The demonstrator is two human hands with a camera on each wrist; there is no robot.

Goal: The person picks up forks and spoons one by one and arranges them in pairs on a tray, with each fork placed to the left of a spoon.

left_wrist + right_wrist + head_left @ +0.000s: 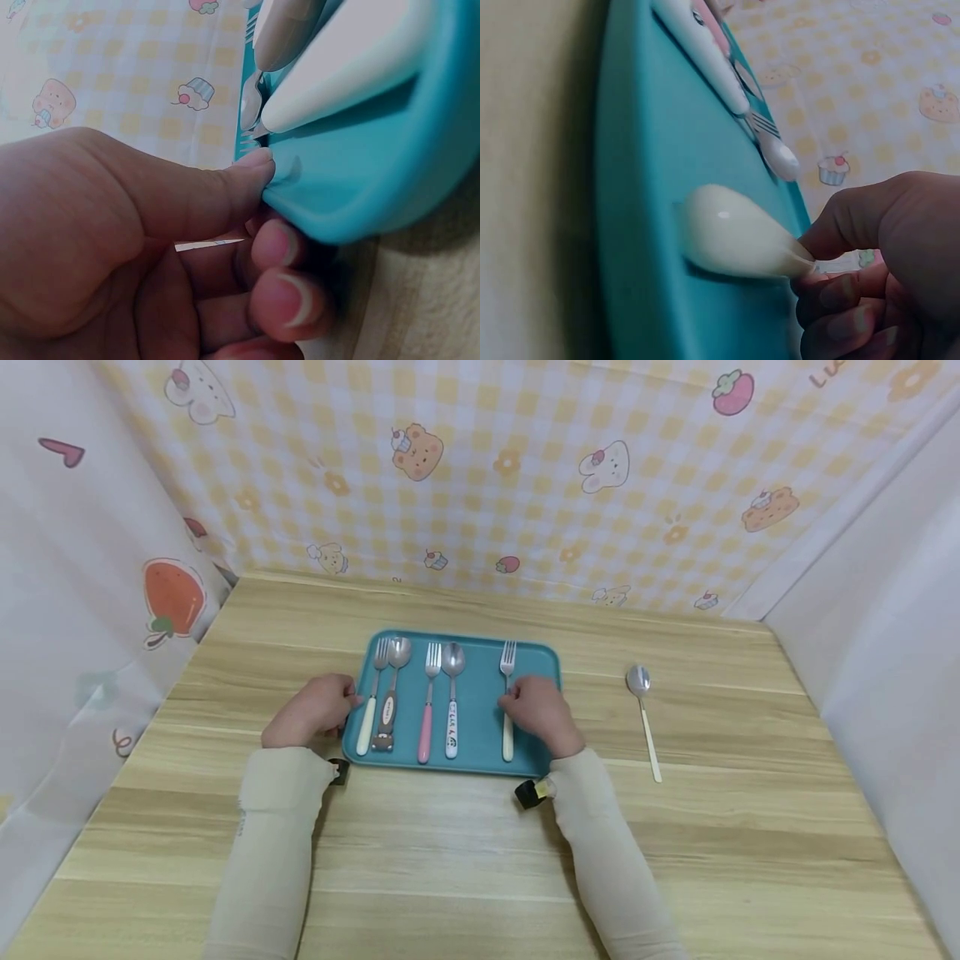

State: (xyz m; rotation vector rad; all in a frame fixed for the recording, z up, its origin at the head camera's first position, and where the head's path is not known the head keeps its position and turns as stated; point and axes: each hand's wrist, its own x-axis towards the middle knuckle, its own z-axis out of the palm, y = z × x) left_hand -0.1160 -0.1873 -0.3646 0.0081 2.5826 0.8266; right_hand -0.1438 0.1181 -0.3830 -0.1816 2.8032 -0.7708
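Observation:
A teal tray [478, 727] lies on the table, and my left hand [318, 706] pinches its left edge between thumb [251, 169] and curled fingers. Over the tray's right part, my right hand [542, 708] pinches a cream-handled fork [507, 739] near where the neck meets the handle; its tines point away from me. Two pairs lie left of it on the tray: another cream-handled fork [367, 727] beside a spoon with a brown bear handle [387, 714], then a pink-handled fork [425, 731] beside a spoon with a printed white handle [452, 718].
A spoon with a slim cream handle [648, 727] lies on the wooden table [435, 860] right of the tray. A yellow checked curtain [487, 485] hangs behind the table, with pale cloth [885, 610] at the right side.

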